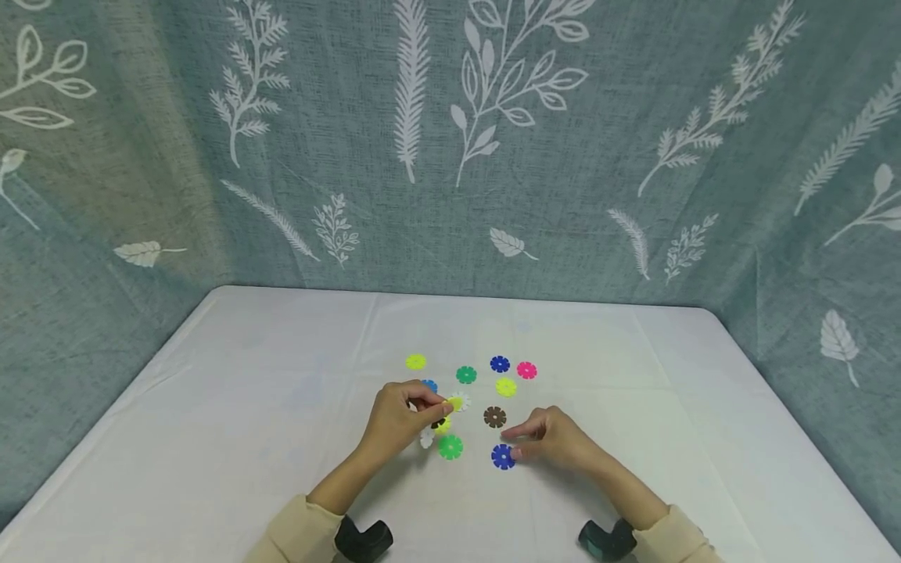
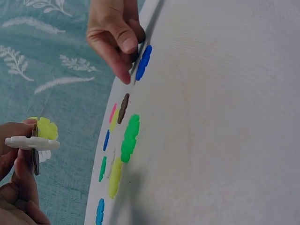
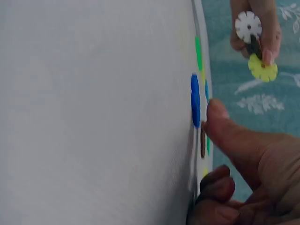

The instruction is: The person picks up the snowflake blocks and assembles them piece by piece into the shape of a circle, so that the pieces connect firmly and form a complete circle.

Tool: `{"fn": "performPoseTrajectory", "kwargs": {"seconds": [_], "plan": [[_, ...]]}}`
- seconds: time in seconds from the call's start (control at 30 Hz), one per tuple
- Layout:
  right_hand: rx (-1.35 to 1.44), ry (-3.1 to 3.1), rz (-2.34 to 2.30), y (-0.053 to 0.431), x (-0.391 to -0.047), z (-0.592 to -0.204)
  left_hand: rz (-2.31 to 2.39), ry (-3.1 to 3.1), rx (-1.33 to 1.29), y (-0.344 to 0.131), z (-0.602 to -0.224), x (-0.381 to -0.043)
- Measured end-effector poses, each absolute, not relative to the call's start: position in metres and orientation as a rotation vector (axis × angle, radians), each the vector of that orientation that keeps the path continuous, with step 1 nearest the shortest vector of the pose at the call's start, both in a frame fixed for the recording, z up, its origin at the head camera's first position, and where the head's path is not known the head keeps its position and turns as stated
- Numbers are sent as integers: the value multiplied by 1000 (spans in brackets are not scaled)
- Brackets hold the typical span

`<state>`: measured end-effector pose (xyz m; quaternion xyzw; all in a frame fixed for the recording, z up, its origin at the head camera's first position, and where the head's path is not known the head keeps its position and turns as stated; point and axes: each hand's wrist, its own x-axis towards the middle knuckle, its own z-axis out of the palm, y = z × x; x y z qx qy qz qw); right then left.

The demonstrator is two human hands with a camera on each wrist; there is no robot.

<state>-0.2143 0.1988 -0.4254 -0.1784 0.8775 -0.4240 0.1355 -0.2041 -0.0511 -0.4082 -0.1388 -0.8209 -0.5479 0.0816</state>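
Note:
My left hand [image 1: 404, 416] pinches a small joined cluster of notched, flower-shaped plastic discs above the table. In the right wrist view the cluster has a white disc [image 3: 248, 26], a dark disc [image 3: 253, 47] and a yellow disc [image 3: 262, 69]. The left wrist view shows them slotted crosswise. Lower right, my right hand [image 1: 559, 439] is over the table, thumb and forefinger apart and nothing held between them. Its thumb is by a dark blue disc [image 1: 503, 457] lying flat; whether they touch I cannot tell. A brown disc [image 1: 495, 417] lies just beyond the forefinger.
Several loose discs lie on the white cloth-covered table [image 1: 211, 422], among them a green disc [image 1: 450, 447], a pink disc [image 1: 526, 370] and a yellow disc [image 1: 505, 387]. Behind the table hangs a leaf-patterned curtain [image 1: 436, 234]. Dark devices sit at both wrists.

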Motion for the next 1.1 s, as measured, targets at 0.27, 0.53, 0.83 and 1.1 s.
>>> {"fn": "performPoseTrajectory", "kwargs": {"seconds": [0.27,0.53,0.83,1.1], "plan": [[-533,2671,-1127,190,-207,-427,-1632,-2455,-381,-51,-410,-205],[-549,2696,-1079,191,-206,-426,-1643,-2472,-356,-49,-409,-206],[-372,2386,-1404,184,-214,-406,-1617,-2455,-367,-50,-408,-206],[-202,2264,-1650,166,-230,-392,-1622,-2427,-385,-46,-406,-205]]}}
